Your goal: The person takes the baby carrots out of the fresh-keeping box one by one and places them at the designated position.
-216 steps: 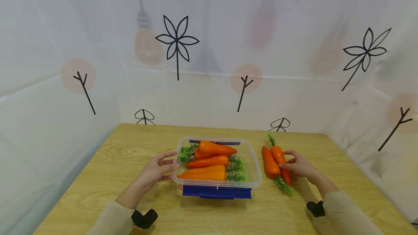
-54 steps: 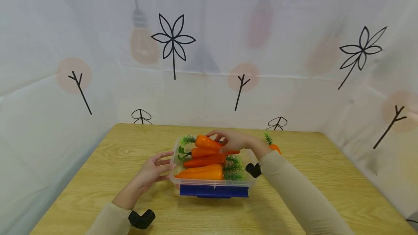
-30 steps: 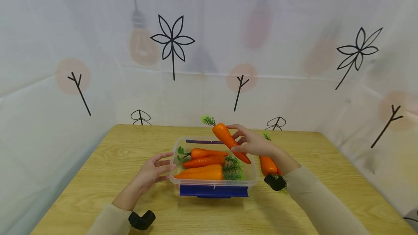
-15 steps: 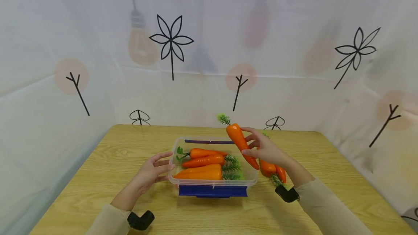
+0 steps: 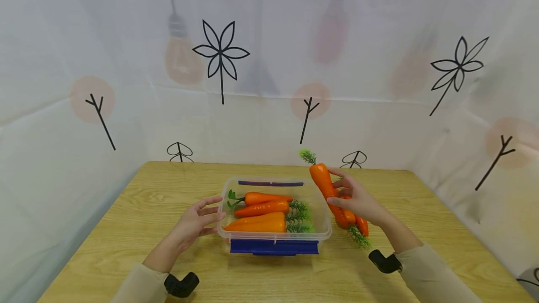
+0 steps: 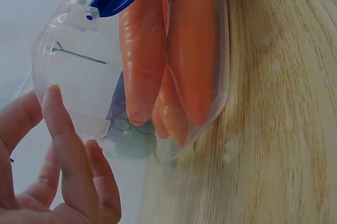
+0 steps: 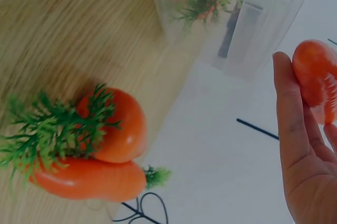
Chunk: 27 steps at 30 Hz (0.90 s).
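Observation:
My right hand [image 5: 360, 202] grips an orange toy carrot [image 5: 321, 177] between thumb and fingers, raised beside the box's right edge, its green top up and tip pointing down right. In the right wrist view the carrot [image 7: 316, 76] shows at the right edge. On the table behind it lie two more carrots, one [image 7: 121, 124] beside the other [image 7: 92, 179]. A clear plastic box [image 5: 273, 236] holds several carrots [image 5: 263, 208] lying sideways. My left hand [image 5: 191, 223] rests its fingertips and thumb against the box's left rim, fingers loosely extended, as the left wrist view also shows.
Blue latches [image 5: 274, 247] hang at the box's front, with another along the back. The wooden table [image 5: 168, 191] reaches to a white patterned cloth [image 5: 269, 125] at the back and sides. A dark cable [image 5: 528, 282] shows at far right.
My right hand left the two table carrots, reached into the box, lifted a carrot out and carried it right, past the box's right edge. My left hand has stayed at the box.

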Tool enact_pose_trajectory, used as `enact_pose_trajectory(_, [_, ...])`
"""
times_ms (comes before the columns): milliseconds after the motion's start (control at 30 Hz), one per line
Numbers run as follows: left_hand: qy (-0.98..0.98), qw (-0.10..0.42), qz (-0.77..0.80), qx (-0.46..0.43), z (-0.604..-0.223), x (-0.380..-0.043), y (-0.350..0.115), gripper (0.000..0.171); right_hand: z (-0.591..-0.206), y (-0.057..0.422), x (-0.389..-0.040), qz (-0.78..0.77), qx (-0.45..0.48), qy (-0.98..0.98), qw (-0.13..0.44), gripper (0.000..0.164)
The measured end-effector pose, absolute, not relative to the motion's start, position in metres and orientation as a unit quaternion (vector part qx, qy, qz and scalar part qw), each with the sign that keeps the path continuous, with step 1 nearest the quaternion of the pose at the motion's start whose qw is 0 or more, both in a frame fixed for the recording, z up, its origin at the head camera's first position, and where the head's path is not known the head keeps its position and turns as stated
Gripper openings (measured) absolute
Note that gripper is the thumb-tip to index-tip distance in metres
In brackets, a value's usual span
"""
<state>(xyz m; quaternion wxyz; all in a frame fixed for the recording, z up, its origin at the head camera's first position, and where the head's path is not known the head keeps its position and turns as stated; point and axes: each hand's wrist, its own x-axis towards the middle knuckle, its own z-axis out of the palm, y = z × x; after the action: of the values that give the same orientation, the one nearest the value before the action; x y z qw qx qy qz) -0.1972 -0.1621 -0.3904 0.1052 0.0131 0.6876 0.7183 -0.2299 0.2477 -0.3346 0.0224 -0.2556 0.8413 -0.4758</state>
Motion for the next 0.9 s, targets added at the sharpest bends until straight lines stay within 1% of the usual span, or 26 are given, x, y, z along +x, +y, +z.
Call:
enact_pose_trajectory(667, [0.683, 0.106, 0.723, 0.018, -0.388, -0.196, -0.162, 0.059, -0.351, 0.287, -0.221, -0.495, -0.167, 0.853, -0.014, 0.074])
enact_pose_trajectory(900, [0.684, 0.107, 0.722, 0.014, -0.388, -0.196, -0.162, 0.059, -0.357, 0.301, -0.220, -0.496, -0.149, 0.855, -0.015, 0.075])
